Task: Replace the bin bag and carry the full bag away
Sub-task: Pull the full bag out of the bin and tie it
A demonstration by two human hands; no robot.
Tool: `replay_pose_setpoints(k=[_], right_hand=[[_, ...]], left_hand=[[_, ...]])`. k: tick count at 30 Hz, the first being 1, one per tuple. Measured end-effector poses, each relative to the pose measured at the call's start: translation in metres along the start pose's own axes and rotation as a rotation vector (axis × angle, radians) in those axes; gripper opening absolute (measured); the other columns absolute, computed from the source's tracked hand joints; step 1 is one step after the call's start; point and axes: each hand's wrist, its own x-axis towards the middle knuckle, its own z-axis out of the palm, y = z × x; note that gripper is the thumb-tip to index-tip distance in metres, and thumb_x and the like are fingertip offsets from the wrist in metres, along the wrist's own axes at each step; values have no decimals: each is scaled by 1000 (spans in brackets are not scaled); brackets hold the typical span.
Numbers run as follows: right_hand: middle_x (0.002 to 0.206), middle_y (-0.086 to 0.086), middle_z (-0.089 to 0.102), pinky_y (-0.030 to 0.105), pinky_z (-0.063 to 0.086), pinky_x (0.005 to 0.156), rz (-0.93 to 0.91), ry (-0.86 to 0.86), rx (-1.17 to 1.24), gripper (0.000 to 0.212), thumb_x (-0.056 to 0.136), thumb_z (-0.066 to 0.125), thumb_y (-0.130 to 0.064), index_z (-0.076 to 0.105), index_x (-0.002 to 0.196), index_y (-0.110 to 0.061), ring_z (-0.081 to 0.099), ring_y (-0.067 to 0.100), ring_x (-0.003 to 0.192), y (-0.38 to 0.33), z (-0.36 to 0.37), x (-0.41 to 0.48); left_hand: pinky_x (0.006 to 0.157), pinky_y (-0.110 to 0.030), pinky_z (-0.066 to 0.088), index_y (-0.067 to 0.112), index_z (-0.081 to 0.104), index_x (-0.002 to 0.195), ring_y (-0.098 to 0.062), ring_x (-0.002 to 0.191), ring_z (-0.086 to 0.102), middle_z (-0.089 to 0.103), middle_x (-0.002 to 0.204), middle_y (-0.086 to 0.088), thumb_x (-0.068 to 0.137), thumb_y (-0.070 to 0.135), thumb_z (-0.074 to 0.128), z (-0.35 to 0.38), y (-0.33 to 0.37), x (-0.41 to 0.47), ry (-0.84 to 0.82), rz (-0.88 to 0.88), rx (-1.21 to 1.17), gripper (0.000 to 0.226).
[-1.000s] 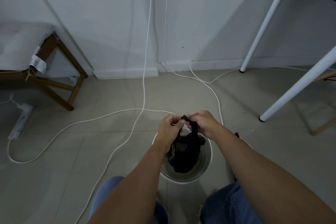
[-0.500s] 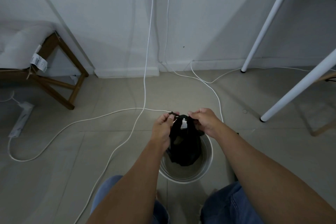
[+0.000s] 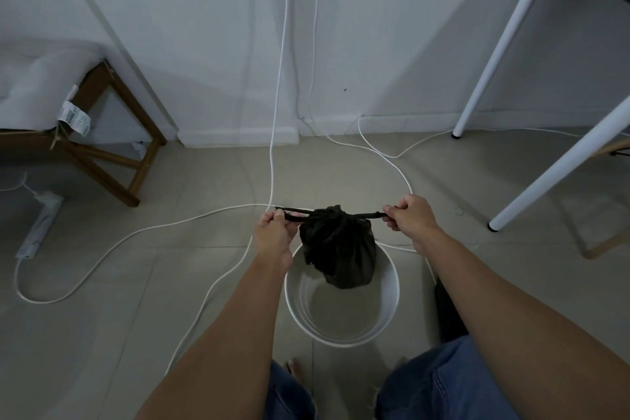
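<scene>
Bin bag (image 3: 339, 247) hung above the far rim of the waste bin (image 3: 342, 300), left hand (image 3: 274, 235) and right hand (image 3: 410, 216) either side, power strip (image 3: 39, 223) and stool (image 3: 102, 133) far left, table leg (image 3: 559, 164) right.

Open floor (image 3: 143, 300) lies left of the white bin (image 3: 342, 327), though white cables (image 3: 218, 218) snake across it, while white desk legs (image 3: 552, 167) crowd the right and a wooden stool (image 3: 112, 153) blocks the far-left corner.
</scene>
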Motion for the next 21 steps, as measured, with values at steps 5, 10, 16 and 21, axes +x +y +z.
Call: replay_pose_setpoints(k=[5, 10, 16, 21], right_hand=[[67, 12, 63, 27, 45, 54, 13, 41, -16, 32, 91, 58, -6, 36, 70, -15, 56, 17, 53, 0, -5, 2], [71, 12, 65, 23, 45, 51, -2, 91, -62, 34, 91, 59, -8, 34, 70, -17, 57, 13, 52, -3, -10, 6], [74, 12, 68, 30, 52, 62, -105, 81, -52, 23, 89, 63, -11, 43, 77, -13, 61, 12, 55, -29, -12, 7], [72, 10, 67, 36, 53, 67, -237, 11, -46, 20, 87, 66, -16, 48, 77, -12, 62, 13, 54, -69, -4, 0]], left_hand=[[68, -25, 49, 15, 48, 82, -10, 50, 70, 69, 53, 3, 101, 7, 40, -7, 7, 7, 94, 2, 26, 22], [64, -24, 45, 11, 53, 86, -9, 49, 69, 70, 64, -2, 99, 5, 41, -16, 17, 11, 119, 40, 121, 19], [55, -22, 43, 7, 60, 85, -10, 48, 60, 69, 75, -6, 98, 8, 43, -8, 48, 13, 53, 194, 362, 21], [72, -28, 43, 20, 57, 76, -14, 76, 58, 65, 81, -1, 96, 11, 51, 15, 84, 7, -79, 266, 323, 23]])
